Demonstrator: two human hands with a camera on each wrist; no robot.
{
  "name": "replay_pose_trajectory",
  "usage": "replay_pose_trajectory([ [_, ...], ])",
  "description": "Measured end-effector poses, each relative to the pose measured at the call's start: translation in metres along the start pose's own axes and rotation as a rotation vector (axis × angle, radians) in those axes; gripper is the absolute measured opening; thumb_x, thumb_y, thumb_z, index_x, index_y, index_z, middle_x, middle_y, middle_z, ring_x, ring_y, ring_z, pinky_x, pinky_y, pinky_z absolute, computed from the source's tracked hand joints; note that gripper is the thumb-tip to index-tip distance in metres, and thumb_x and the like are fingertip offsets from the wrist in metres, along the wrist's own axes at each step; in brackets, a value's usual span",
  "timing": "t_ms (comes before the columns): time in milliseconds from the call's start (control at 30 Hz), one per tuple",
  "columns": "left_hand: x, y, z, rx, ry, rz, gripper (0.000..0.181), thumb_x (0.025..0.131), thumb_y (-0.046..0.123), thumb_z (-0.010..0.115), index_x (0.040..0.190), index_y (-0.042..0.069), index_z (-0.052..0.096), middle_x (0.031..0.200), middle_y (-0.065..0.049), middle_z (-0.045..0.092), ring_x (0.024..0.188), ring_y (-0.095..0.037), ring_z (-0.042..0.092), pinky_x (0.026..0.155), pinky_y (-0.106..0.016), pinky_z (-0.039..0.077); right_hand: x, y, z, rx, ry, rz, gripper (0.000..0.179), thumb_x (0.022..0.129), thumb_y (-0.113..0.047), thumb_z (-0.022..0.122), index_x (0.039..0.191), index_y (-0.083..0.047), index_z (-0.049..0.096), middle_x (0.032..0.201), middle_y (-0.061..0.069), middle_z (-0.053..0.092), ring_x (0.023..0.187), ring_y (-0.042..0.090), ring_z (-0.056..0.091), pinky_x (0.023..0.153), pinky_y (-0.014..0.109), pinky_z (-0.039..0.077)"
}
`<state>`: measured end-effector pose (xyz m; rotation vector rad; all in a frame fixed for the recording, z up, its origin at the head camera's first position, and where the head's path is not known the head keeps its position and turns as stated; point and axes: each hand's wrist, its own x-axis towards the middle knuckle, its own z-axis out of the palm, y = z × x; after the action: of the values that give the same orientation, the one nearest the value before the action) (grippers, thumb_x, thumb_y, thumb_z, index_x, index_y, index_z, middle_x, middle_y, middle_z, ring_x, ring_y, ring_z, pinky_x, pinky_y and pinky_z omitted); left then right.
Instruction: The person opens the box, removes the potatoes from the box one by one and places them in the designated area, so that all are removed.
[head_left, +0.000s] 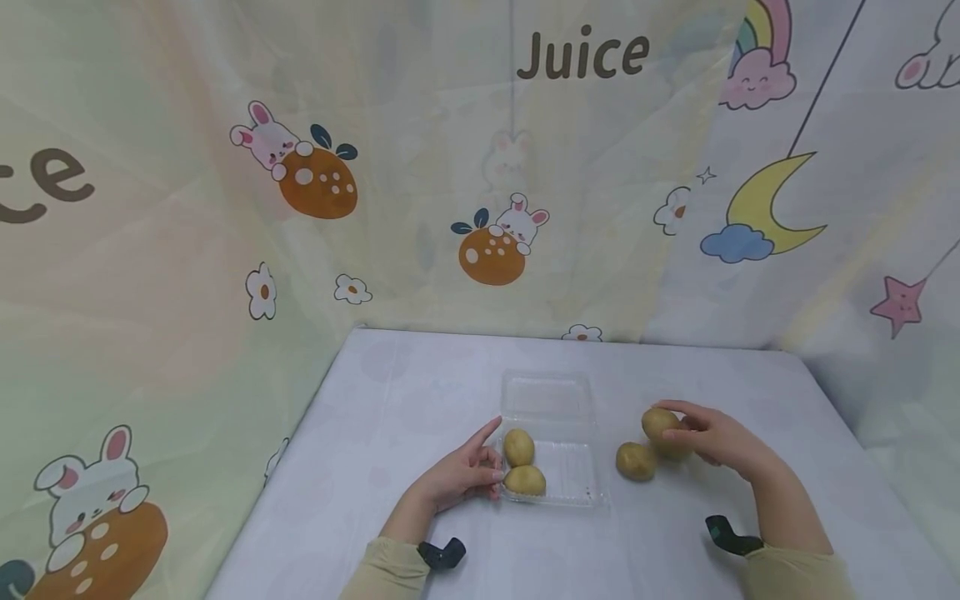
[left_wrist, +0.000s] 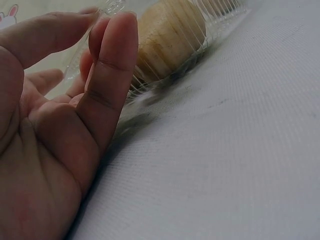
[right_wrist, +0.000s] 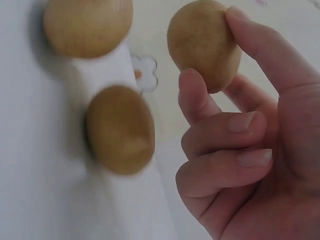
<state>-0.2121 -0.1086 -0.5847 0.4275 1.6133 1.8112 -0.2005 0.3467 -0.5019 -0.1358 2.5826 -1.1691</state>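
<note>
I pinch a yellow-brown, rounded potato (head_left: 657, 422) in my right hand (head_left: 716, 435), opened just its width, two o'clock from the clear plastic box (head_left: 568, 473). Likely picking up; carrying eight-o'clockwards calls for steady pressure. My left hand (head_left: 459, 478), at the box's nine: grip, can't tell.

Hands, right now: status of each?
Left hand: fingers at the clear container's left edge; can't tell if it grips.
Right hand: holding one potato, between thumb and fingers.

High head view, wrist close-ups
</note>
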Motion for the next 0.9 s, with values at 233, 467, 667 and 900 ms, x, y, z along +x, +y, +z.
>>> replay_pose_trajectory([
  [233, 0.000, 0.000, 0.000, -0.001, 0.005, -0.006, 0.096, 0.087, 0.010, 0.074, 0.156, 0.044, 0.016, 0.096, 0.001, 0.054, 0.075, -0.015, 0.065, 0.072, -0.031, 0.059, -0.014, 0.036, -0.010, 0.040, 0.086, 0.020, 0.062, 0.095, -0.047, 0.062, 0.147, -0.021, 0.043, 0.082, 0.011, 0.059, 0.047, 0.012, 0.038, 0.043, 0.031, 0.037],
  [467, 0.001, 0.000, -0.001, -0.003, 0.002, -0.001, 0.095, 0.087, 0.011, 0.074, 0.155, 0.045, 0.017, 0.097, 0.000, 0.054, 0.075, -0.015, 0.065, 0.072, -0.032, 0.059, -0.022, 0.054, -0.012, 0.062, 0.151, 0.113, 0.069, 0.093, -0.054, 0.060, 0.149, -0.018, 0.040, 0.071, 0.004, 0.050, 0.050, 0.013, 0.040, 0.045, 0.031, 0.038],
  [667, 0.001, 0.000, -0.001, -0.001, 0.010, -0.009, 0.095, 0.087, 0.011, 0.074, 0.154, 0.047, 0.018, 0.096, 0.001, 0.054, 0.075, -0.015, 0.065, 0.073, -0.032, 0.059, -0.024, 0.063, -0.010, 0.081, 0.166, 0.185, 0.076, 0.092, -0.057, 0.060, 0.151, -0.014, 0.037, 0.065, -0.003, 0.045, 0.051, 0.012, 0.039, 0.046, 0.032, 0.037],
  [900, 0.000, -0.001, 0.000, 0.004, 0.008, -0.002, 0.097, 0.087, 0.011, 0.074, 0.157, 0.040, 0.014, 0.097, 0.000, 0.054, 0.076, -0.016, 0.065, 0.072, -0.032, 0.059, -0.021, 0.075, -0.007, 0.083, 0.168, 0.212, 0.080, 0.093, -0.056, 0.060, 0.151, -0.008, 0.034, 0.074, 0.000, 0.056, 0.050, 0.011, 0.040, 0.046, 0.030, 0.038],
])
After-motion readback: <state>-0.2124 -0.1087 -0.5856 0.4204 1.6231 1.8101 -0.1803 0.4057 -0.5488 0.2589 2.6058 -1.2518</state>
